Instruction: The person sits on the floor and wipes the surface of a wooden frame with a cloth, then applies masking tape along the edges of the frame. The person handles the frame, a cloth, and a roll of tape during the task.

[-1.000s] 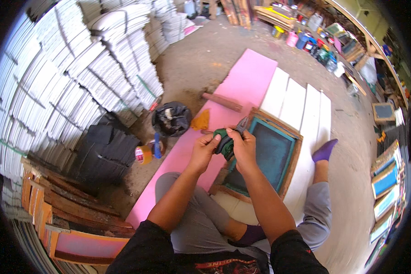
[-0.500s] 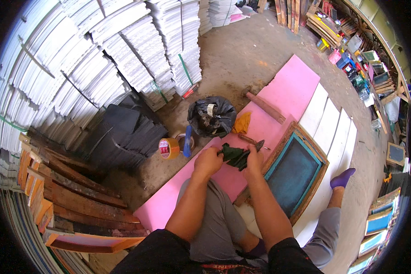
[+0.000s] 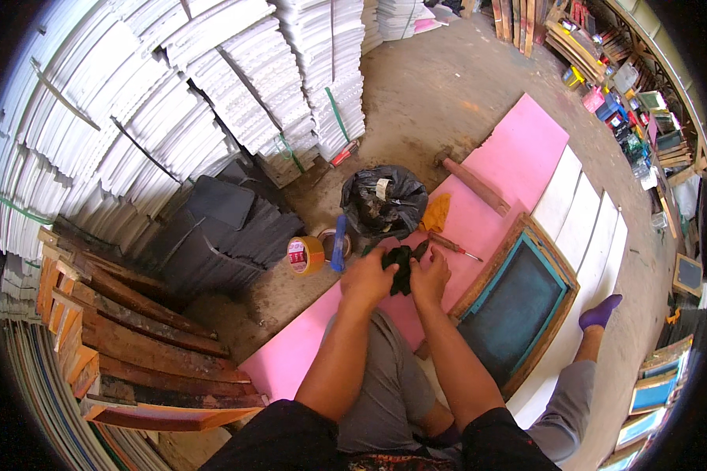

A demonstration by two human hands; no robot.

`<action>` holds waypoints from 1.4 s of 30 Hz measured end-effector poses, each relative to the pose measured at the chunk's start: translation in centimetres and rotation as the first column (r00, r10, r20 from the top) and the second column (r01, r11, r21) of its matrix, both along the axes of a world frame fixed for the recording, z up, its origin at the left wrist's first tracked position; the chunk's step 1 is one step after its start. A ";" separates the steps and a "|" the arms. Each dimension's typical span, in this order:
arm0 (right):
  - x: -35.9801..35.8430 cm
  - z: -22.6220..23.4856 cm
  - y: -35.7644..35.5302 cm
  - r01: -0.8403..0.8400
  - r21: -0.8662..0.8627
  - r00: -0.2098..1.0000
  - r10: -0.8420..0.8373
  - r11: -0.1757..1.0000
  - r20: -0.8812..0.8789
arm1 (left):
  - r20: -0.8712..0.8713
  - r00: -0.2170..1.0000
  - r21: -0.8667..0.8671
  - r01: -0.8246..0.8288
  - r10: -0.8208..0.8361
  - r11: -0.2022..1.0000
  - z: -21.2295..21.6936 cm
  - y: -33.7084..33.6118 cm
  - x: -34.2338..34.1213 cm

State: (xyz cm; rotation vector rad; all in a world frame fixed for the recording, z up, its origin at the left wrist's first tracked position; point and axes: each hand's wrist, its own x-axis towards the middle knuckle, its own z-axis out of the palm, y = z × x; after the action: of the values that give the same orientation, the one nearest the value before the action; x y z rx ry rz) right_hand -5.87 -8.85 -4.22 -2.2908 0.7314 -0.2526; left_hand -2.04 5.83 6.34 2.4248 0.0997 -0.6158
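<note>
Between my two hands a dark green, nearly black cloth (image 3: 401, 271) is bunched up over the pink sheet. My left hand (image 3: 368, 278) is closed on its left side, fingers curled inward. On the other side my right hand (image 3: 430, 278) pinches the cloth's right part. A dark pointed piece sticks up by the right fingertips; whether it is cloth or a tool I cannot tell. Just right of that hand lies a screwdriver (image 3: 454, 246) with a reddish-brown handle. Near it is a wooden-framed screen (image 3: 514, 304) with a dark blue-green mesh.
A black plastic bag (image 3: 384, 206) stands ahead, beside an orange cloth (image 3: 436, 213). Left of it are a yellow tape roll (image 3: 306, 255) and a blue-handled tool (image 3: 338, 244). A wooden bar (image 3: 476, 187) rests on the pink sheet (image 3: 528, 141). Stacked white sheets (image 3: 243, 86) rise at left.
My hands have come closer together, and the cloth between them has gone from stretched out to bunched. The whole scene has shifted slightly to the right in the view.
</note>
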 end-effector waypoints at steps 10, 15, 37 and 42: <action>-1.2 3.1 0.9 -0.054 0.370 0.995 0.019 0.928 0.097 | 0.054 0.998 0.336 -0.035 0.018 0.941 -1.3 3.0 3.1; -2.0 3.8 0.3 -0.177 0.405 0.983 0.144 0.897 0.112 | 0.088 0.995 0.400 0.001 -0.040 0.916 -4.1 3.3 3.4; -11.3 15.6 -2.0 -0.449 0.420 0.869 0.276 0.788 0.411 | 0.110 0.972 -0.887 0.001 0.210 0.462 6.8 0.3 -8.7; -17.6 13.4 -9.3 -0.316 0.491 0.911 0.115 0.812 0.397 | 0.025 1.000 -0.930 0.029 -0.017 0.365 5.3 -8.3 -12.9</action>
State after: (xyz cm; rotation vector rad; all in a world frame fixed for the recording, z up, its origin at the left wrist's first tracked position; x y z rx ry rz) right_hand -23.46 -18.16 9.22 -1.6926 0.2903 -0.2889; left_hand -14.96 -2.47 11.66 1.2671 -0.2485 -0.4624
